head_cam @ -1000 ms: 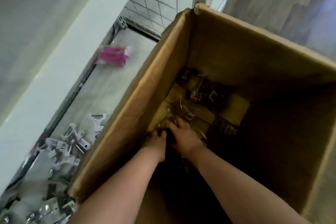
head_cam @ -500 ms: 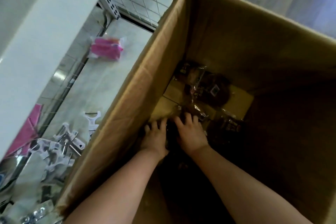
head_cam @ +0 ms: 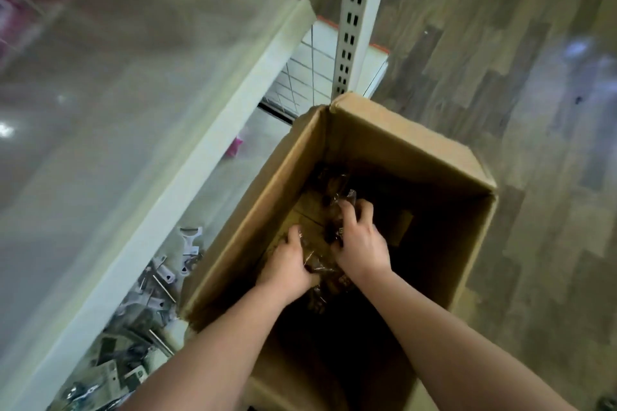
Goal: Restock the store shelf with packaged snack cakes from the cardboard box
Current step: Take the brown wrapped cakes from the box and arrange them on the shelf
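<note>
Both my hands are inside the tall open cardboard box point(head_cam: 404, 147). Clear-wrapped dark snack cakes point(head_cam: 334, 203) lie at its bottom. My left hand point(head_cam: 287, 264) curls its fingers round a crinkly wrapper at the near left of the pile. My right hand point(head_cam: 360, 240) grips another clear-wrapped cake, with its fingers bent over the wrapper's far edge. More packets between and under my hands are in shadow. The white store shelf point(head_cam: 200, 157) runs along the left of the box.
On the lower shelf level left of the box lie several white peelers and metal tools in packets point(head_cam: 160, 280). A pink packet point(head_cam: 233, 145) lies farther back. A white slotted shelf upright point(head_cam: 354, 20) stands behind the box. Wood-look floor point(head_cam: 500, 77) spreads to the right.
The camera has risen and pulled back from the box. Both hands have moved from lying flat on the pile to curling round wrapped cakes, and the right hand has reached farther in.
</note>
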The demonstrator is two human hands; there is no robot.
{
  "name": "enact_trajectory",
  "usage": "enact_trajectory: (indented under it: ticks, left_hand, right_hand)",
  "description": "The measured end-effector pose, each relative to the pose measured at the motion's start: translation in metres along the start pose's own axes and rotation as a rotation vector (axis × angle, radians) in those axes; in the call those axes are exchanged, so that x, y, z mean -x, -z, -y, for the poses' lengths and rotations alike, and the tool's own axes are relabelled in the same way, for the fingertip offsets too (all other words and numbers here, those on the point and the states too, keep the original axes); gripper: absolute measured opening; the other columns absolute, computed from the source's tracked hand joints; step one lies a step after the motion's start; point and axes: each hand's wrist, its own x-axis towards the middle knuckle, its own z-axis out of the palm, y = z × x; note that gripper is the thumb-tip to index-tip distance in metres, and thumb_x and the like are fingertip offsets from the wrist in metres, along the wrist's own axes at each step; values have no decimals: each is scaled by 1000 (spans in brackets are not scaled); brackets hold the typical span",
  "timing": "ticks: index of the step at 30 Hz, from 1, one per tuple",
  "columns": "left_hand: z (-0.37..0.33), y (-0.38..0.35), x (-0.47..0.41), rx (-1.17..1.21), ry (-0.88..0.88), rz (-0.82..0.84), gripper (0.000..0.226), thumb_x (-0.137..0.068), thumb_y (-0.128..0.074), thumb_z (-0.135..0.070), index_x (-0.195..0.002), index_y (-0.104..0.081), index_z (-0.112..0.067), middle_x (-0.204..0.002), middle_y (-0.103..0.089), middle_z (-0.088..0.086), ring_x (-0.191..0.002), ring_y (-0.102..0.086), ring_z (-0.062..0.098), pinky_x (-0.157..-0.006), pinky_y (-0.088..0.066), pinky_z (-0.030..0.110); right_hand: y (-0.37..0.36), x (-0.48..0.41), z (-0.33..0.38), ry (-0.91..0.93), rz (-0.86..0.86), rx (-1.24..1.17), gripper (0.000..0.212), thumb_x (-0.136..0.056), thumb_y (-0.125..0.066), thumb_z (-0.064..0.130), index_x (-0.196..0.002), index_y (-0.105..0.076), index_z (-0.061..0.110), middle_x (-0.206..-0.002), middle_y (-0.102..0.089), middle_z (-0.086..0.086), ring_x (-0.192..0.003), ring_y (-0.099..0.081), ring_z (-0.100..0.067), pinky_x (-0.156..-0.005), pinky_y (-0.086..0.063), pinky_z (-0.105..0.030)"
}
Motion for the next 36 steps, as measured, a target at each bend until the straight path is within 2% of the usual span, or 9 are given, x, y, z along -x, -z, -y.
enact_trajectory:
  ticks: [7, 12, 17, 21, 23, 28, 31, 34, 36]
  left_hand:
    - [-68, 84, 88, 211, -55, -171, 100, -66, -80, -33, -143, -17, -25, -134, -48, 3, -119, -51, 24, -97, -47, 38]
    - [-101, 150, 185, 320, -81, -330, 96, -69, -80, -24, -143, -18, -22, -119, -56, 0, -102, -58, 22, -72, -45, 25]
    - [-117, 218, 281, 306, -118, -515, 100, -66, -79, -21, -144, -16, -19, -112, -59, 10, -101, -60, 30, -79, -52, 35]
    - [-117, 270, 349, 347, -188, -643, 97, -64, -76, -18, -139, -15, -20, -91, -65, 11, -78, -66, 31, -66, -57, 42]
    - [-111, 294, 378, 356, -182, -717, 93, -64, -76, -20, -136, -18, -19, -90, -68, 11, -74, -67, 29, -67, -57, 44]
    - [-89, 348, 438, 397, -173, -932, 92, -73, -77, -19, -143, -18, -8, -101, -61, 8, -96, -61, 27, -75, -47, 26]
    - [-55, 364, 467, 439, -150, -987, 100, -75, -76, -23, -149, -9, -11, -126, -58, 15, -113, -57, 32, -92, -44, 32]
    - [-10, 369, 496, 414, -64, -1022, 101, -79, -73, -23, -151, -2, -12, -143, -41, 17, -125, -45, 33, -99, -38, 31]
    - [19, 372, 512, 445, -6, -1046, 102, -78, -76, -25, -150, -5, -13, -143, -40, 16, -125, -45, 32, -99, -38, 32]
  right_hand:
    - [139, 54, 41, 156, -146, -6, 72, -86, -62, 22, -145, -21, 28, -151, -13, -7, -113, -54, -25, -80, -54, -31]
    - [234, 118, 91, 286, -196, -53, 74, -86, -61, 22, -148, -21, 25, -150, -19, -7, -118, -52, -30, -86, -49, -34]
    - [309, 182, 151, 470, -270, -100, 75, -85, -63, 20, -148, -23, 24, -149, -19, -4, -120, -51, -31, -87, -48, -38]
    - [361, 222, 195, 588, -370, -103, 75, -85, -64, 20, -149, -24, 17, -148, -21, -9, -128, -42, -30, -95, -41, -37]
    - [385, 238, 219, 661, -414, -67, 73, -86, -63, 23, -148, -24, 15, -148, -21, -11, -123, -47, -34, -89, -45, -40]
    - [420, 262, 276, 819, -507, -67, 70, -85, -63, 20, -146, -29, 16, -145, -24, -14, -111, -54, -36, -74, -52, -39]
    - [412, 278, 311, 857, -509, -12, 68, -85, -63, 25, -145, -30, 17, -144, -26, -11, -114, -52, -35, -79, -50, -42]
    - [387, 300, 353, 920, -462, 5, 67, -87, -63, 28, -145, -29, 19, -144, -27, -8, -111, -53, -34, -81, -50, -44]
    - [366, 318, 381, 941, -414, 9, 69, -88, -61, 31, -146, -26, 18, -146, -24, -9, -111, -54, -36, -82, -49, -44]
